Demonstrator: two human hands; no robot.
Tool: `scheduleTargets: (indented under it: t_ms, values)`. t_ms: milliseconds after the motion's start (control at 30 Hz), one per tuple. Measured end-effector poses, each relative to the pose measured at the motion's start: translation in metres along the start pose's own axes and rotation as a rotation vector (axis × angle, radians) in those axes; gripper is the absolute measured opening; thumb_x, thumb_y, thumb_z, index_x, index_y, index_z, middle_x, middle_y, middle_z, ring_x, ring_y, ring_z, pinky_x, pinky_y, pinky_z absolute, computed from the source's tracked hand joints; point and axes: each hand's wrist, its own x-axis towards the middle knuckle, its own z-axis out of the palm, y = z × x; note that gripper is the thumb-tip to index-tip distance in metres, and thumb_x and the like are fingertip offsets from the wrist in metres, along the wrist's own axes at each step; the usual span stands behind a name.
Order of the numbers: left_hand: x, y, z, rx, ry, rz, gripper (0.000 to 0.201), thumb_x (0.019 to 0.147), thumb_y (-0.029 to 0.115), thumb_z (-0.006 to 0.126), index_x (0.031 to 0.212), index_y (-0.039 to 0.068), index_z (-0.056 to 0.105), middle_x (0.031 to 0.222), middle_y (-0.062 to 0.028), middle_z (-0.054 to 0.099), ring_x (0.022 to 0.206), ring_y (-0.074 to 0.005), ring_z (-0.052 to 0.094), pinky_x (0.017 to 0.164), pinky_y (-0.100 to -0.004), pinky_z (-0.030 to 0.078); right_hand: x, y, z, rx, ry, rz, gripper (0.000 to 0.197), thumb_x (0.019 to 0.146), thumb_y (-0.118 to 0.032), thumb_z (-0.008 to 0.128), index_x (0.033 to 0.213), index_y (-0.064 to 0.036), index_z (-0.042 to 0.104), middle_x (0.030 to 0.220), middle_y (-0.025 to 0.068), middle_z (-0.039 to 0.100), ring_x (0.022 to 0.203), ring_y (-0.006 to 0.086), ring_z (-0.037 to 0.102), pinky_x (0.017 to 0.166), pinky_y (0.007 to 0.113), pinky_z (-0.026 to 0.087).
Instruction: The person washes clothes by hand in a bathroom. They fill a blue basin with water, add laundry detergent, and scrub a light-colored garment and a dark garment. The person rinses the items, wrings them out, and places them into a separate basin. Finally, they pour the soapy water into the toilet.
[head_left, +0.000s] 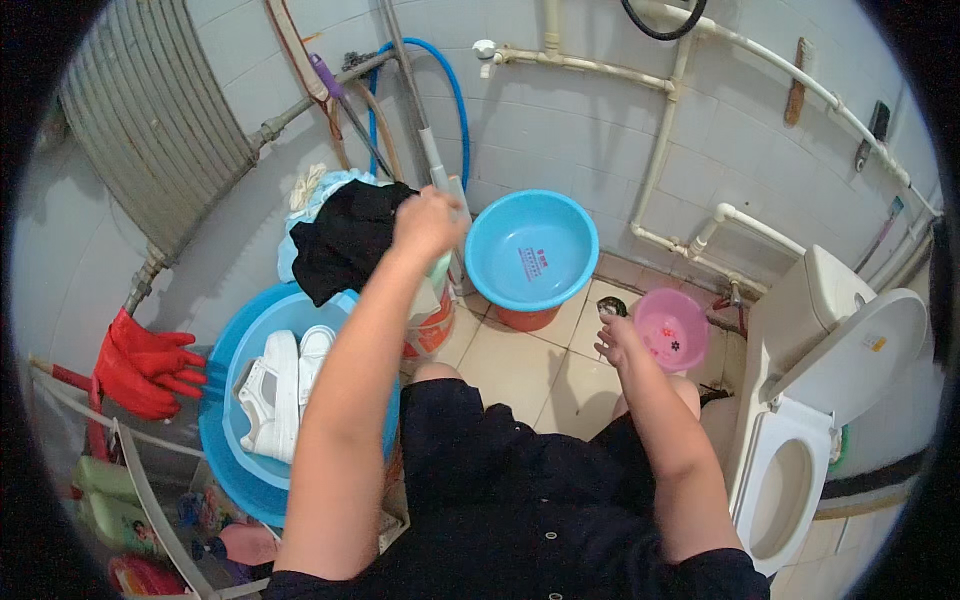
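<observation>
My left hand (428, 225) is closed at the edge of a black cloth garment (345, 240), its fingertips partly hidden. The garment lies bunched over pale blue cloth (350, 181) at the back left. My right hand (622, 342) holds nothing; its fingers are loosely bent and apart, beside a pink basin (672, 332). Just past those fingers is a small dark round object (611, 306) whose kind I cannot make out. Between my hands, farther off, a blue basin (530, 262) rests on a reddish base. White shoes (272, 395) sit in nested blue tubs (225, 440) at my left.
Red rubber gloves (150, 368) hang at the left, above a rack with bottles (115, 505). A toilet (785, 480) with its lid raised stands at the right. White pipes (590, 65) and a tap (485, 52) run along the tiled wall. Long handles (405, 80) lean behind the garment.
</observation>
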Motion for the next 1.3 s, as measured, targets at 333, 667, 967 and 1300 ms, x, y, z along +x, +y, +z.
scheduleTargets:
  t_ms: [333,667,967,1300]
  values:
    - [-0.095,0.050,0.133,-0.430,-0.266,0.010,0.025,0.081,0.025,0.059,0.095,0.004,0.066,0.101,-0.0146,0.063,0.096,-0.0290,0.059,0.084,-0.0377,0.046,-0.057,-0.015,-0.032,-0.131,-0.116,-0.205,0.057,0.082,-0.019,0.058,0.134,-0.0095,0.036,0.118,0.0061,0.049,0.103,0.0197,0.049,0.090,0.040,0.036]
    - [-0.147,0.072,0.225,-0.152,-0.401,0.276,0.023,0.080,0.019,0.046,0.081,0.008,0.066,0.086,-0.0152,0.065,0.085,-0.0346,0.060,0.077,-0.0446,0.046,-0.047,0.055,-0.035,-0.477,-0.127,-0.117,0.050,0.083,-0.022,0.057,0.127,-0.0022,0.046,0.125,0.0182,0.050,0.117,0.0274,0.043,0.093,0.036,0.036]
    - [-0.195,0.041,0.337,0.152,-0.860,0.302,0.017,0.077,0.011,0.053,0.091,0.007,0.063,0.097,-0.0131,0.060,0.097,-0.0296,0.056,0.101,-0.0484,0.027,0.010,0.165,-0.078,-0.766,-0.020,0.098,0.043,0.084,-0.015,0.058,0.123,0.0015,0.048,0.118,0.0181,0.056,0.112,0.0255,0.051,0.093,0.032,0.041]
    - [-0.164,0.025,0.341,0.149,-0.692,0.330,0.023,0.079,0.015,0.052,0.099,0.007,0.062,0.098,-0.0130,0.060,0.094,-0.0334,0.057,0.099,-0.0548,0.028,0.013,0.132,-0.074,-1.138,0.110,-0.234,0.046,0.083,-0.013,0.056,0.126,-0.0021,0.043,0.125,0.0218,0.045,0.113,0.0370,0.045,0.097,0.041,0.037]
